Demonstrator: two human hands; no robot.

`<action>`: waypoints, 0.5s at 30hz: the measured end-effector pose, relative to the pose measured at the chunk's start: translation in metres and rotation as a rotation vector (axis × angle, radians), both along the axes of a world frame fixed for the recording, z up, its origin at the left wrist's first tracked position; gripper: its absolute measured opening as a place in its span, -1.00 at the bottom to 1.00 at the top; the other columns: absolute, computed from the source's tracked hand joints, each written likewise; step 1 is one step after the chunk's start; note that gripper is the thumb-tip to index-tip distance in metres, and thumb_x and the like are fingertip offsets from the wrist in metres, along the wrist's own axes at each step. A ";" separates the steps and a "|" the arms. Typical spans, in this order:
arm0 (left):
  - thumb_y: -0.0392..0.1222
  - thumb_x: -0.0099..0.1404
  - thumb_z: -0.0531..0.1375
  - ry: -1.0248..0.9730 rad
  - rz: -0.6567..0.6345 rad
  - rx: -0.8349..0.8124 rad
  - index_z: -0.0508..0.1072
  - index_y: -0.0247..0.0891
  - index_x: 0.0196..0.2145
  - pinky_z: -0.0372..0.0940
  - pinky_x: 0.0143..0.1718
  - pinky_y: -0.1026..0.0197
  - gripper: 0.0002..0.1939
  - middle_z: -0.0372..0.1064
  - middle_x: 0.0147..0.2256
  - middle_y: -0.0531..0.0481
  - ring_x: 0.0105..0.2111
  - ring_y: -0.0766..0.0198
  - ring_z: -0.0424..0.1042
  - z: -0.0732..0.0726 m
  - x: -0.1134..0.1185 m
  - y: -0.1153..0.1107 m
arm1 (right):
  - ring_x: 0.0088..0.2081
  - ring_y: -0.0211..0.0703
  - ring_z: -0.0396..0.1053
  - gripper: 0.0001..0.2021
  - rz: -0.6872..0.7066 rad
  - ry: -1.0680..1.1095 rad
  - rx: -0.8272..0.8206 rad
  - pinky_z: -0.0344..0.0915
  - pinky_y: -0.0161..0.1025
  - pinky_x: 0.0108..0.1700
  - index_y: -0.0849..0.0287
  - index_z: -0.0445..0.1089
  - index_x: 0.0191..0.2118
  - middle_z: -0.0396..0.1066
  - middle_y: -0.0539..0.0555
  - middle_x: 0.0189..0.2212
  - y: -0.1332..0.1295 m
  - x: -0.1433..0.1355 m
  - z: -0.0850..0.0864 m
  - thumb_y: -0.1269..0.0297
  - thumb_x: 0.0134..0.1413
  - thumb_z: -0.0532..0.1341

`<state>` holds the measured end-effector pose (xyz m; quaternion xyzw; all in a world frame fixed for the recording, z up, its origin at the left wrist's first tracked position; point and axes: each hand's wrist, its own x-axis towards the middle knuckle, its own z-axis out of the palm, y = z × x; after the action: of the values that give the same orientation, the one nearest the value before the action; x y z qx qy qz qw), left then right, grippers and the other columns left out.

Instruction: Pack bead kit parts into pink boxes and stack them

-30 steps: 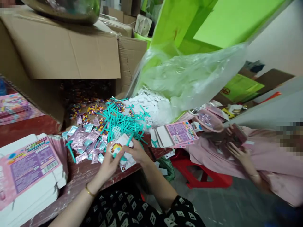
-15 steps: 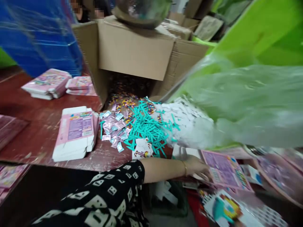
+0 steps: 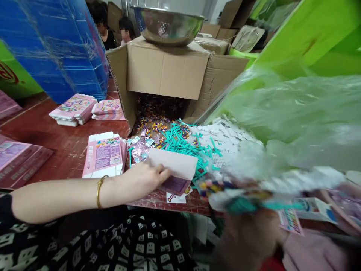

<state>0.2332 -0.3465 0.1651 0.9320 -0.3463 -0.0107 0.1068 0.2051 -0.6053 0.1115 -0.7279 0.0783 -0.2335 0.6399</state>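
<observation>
My left hand (image 3: 146, 180), with a gold bangle on its wrist, grips a pink box (image 3: 175, 169) above the front edge of the red table (image 3: 67, 145). The box's pale flap stands up towards the heap of teal sticks (image 3: 183, 145). At the lower right, my right hand (image 3: 251, 229) is smeared by motion and closed round a bundle of craft parts (image 3: 239, 195), with coloured beads, white pieces and teal showing. A printed card (image 3: 176, 198) lies below the box. Pink and blue sachets (image 3: 139, 148) are heaped beyond my left hand.
Flat pink boxes (image 3: 105, 154) are stacked at the left. An open carton (image 3: 166, 73) bears a steel colander (image 3: 169, 26). Green plastic-covered boxes (image 3: 304, 109) rise at the right. Two people sit behind.
My left arm has drawn back from the right, and its hand now holds a pink box. My right hand has come into view with the bundle, raised from the lower right. The view has shifted.
</observation>
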 end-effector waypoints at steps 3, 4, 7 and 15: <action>-0.57 0.25 -0.10 0.017 -0.014 0.261 0.37 -0.32 0.02 0.36 -0.48 0.18 -0.53 0.44 -0.27 -0.17 -0.52 0.18 0.45 -0.020 -0.029 0.024 | -0.17 0.07 0.49 -0.52 0.295 -0.152 0.117 0.43 0.13 -0.07 -0.10 0.34 -0.01 0.49 0.07 -0.18 0.075 0.035 0.002 -0.21 0.02 0.26; -0.57 0.25 -0.09 0.020 -0.019 0.320 0.34 -0.34 0.06 0.38 -0.48 0.16 -0.51 0.44 -0.24 -0.20 -0.50 0.15 0.48 -0.029 -0.036 0.030 | -0.20 0.06 0.49 -0.54 0.413 -0.142 0.086 0.43 0.10 -0.08 -0.03 0.39 -0.06 0.51 0.06 -0.22 0.094 0.044 -0.004 -0.12 -0.06 0.35; -0.57 0.26 -0.08 0.031 -0.019 0.426 0.29 -0.40 0.11 0.42 -0.50 0.13 -0.51 0.44 -0.18 -0.27 -0.47 0.11 0.50 -0.062 -0.054 0.049 | -0.18 0.03 0.48 -0.57 0.707 0.014 -0.158 0.41 -0.01 -0.07 0.08 0.46 -0.13 0.53 0.08 -0.21 0.126 0.056 -0.033 0.05 -0.15 0.44; -0.43 0.36 0.07 -0.005 0.024 0.099 0.43 -0.34 -0.18 0.43 -0.45 0.15 -0.84 0.43 -0.36 -0.08 -0.44 0.15 0.48 -0.111 -0.085 0.083 | -0.05 0.03 0.37 -0.77 0.798 -0.039 -0.543 0.29 0.00 0.06 0.07 0.45 -0.15 0.45 0.12 -0.18 0.127 0.022 -0.071 0.18 0.06 0.37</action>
<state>0.1481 -0.2632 0.0545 0.9402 -0.3345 -0.0241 0.0597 0.2268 -0.4779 0.0408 -0.8373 -0.2832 0.0046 0.4677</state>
